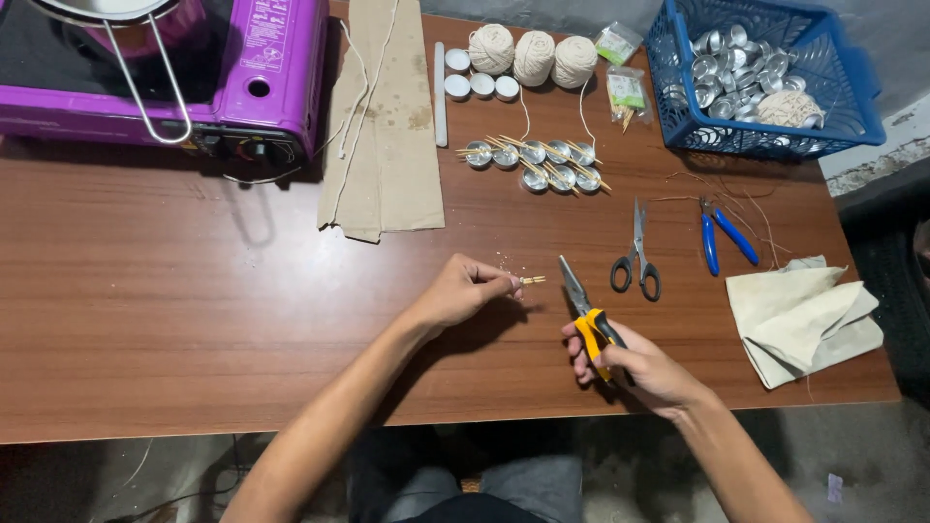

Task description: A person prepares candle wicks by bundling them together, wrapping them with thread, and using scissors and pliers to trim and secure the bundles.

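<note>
Pinching sticks [532, 280] w/ left hand [463, 291] — right hand [635, 366] grips pliers [587, 312].

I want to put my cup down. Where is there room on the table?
The widest bare patch of the table lies left of the left hand, below the purple stove. A smaller gap sits between the cardboard and the scissors. The right side is crowded: blue basket, blue pliers, cloth.
</note>
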